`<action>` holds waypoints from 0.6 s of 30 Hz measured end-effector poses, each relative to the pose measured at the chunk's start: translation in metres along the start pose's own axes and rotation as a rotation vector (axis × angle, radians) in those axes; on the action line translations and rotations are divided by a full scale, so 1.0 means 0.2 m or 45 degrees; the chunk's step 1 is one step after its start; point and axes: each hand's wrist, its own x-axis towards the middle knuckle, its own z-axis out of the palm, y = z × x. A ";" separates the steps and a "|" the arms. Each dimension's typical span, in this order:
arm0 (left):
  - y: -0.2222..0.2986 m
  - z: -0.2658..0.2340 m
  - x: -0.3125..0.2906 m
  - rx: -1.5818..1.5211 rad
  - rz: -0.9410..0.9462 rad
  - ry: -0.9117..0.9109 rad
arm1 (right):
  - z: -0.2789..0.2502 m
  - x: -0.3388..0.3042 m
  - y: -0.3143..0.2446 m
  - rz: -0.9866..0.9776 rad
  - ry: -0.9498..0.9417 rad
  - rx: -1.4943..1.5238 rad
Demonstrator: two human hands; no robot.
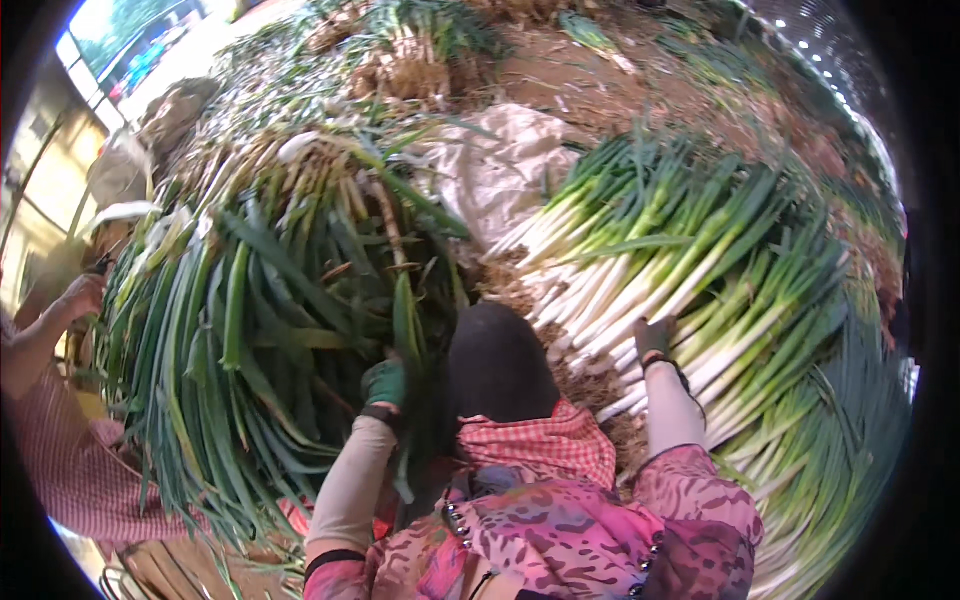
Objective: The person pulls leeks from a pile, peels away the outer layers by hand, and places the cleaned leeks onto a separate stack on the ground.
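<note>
My left hand, in a green glove, is closed around long green leaves of a big untrimmed bundle of green onions that fills the left half of the view. My right hand, in a dark glove, sits at the root end of a neat stack of trimmed green onions. Its fingers are curled on the white stalks. Between my arms I see a dark rounded covering, a red checked scarf and my pink patterned jacket.
At the left edge another person in a pink checked sleeve holds up a hand beside the bundle. A pale sack lies on the brown earth behind. More onion heaps lie farther back.
</note>
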 end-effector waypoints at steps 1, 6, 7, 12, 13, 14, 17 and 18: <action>-0.21 -0.03 -0.14 0.060 -0.192 -0.081 | 0.00 -0.28 -0.45 0.055 -0.280 0.208; 0.02 -0.40 -0.15 -0.461 -0.094 -0.211 | -0.28 -0.27 -0.52 0.024 -0.094 0.067; 0.00 -0.46 -0.17 -0.463 -0.106 -0.198 | -0.33 -0.33 -0.60 -0.183 0.107 -0.165; -0.14 -0.81 -0.31 -2.014 -0.175 -0.465 | -0.38 -0.50 -1.06 -0.909 -0.135 0.723; -0.17 -0.91 -0.38 -2.055 -0.201 -0.445 | -0.44 -0.66 -1.27 -0.879 -0.428 0.961; -0.20 -0.95 -0.44 -2.054 -0.209 -0.423 | -0.43 -0.79 -1.41 -0.858 -0.639 1.162; -0.22 -1.06 -0.58 -2.095 -0.070 -0.410 | -0.26 -0.94 -1.66 -2.111 -0.316 0.792; -0.19 -1.12 -0.64 -2.131 -0.077 -0.448 | -0.16 -1.05 -1.73 -2.111 -0.598 1.109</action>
